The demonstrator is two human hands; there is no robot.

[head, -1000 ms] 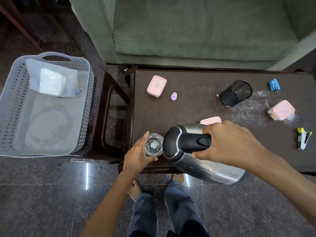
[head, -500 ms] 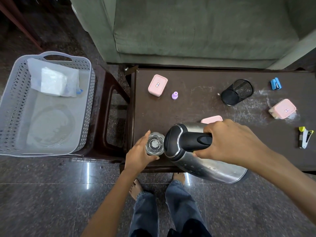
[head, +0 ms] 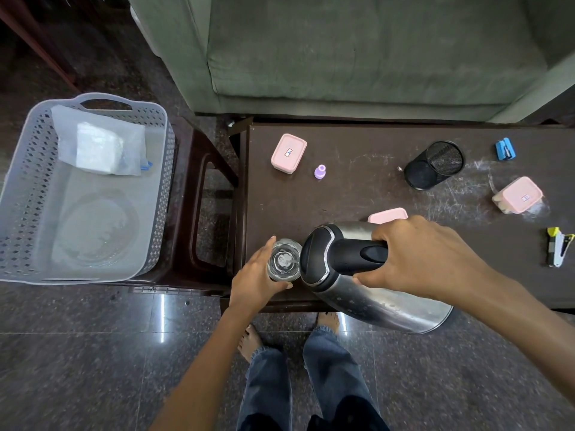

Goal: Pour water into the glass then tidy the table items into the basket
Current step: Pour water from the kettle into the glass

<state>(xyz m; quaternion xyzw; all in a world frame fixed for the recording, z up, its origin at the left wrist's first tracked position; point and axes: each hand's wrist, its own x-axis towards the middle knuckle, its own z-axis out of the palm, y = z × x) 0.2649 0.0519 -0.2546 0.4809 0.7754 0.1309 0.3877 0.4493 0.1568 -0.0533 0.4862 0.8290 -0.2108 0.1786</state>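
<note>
A clear glass (head: 283, 260) stands near the front left corner of the dark table (head: 357, 194). My left hand (head: 255, 279) grips it from the left side. My right hand (head: 423, 259) grips the black handle of a steel kettle (head: 367, 293), which is tilted with its lid end against the glass rim. A grey perforated basket (head: 161, 188) sits on a stool to the left, holding a white plastic packet (head: 99, 147) and a clear round lid.
On the table lie a pink box (head: 288, 153), a purple cap (head: 320, 171), a black mesh cup (head: 434, 164) on its side, a blue sharpener (head: 504, 149), another pink box (head: 518, 195), a stapler (head: 558, 246) and a partly hidden pink lid (head: 387, 215). A green sofa stands behind.
Both hands, the kettle and the glass stay almost where they were; only the view has shifted slightly.
</note>
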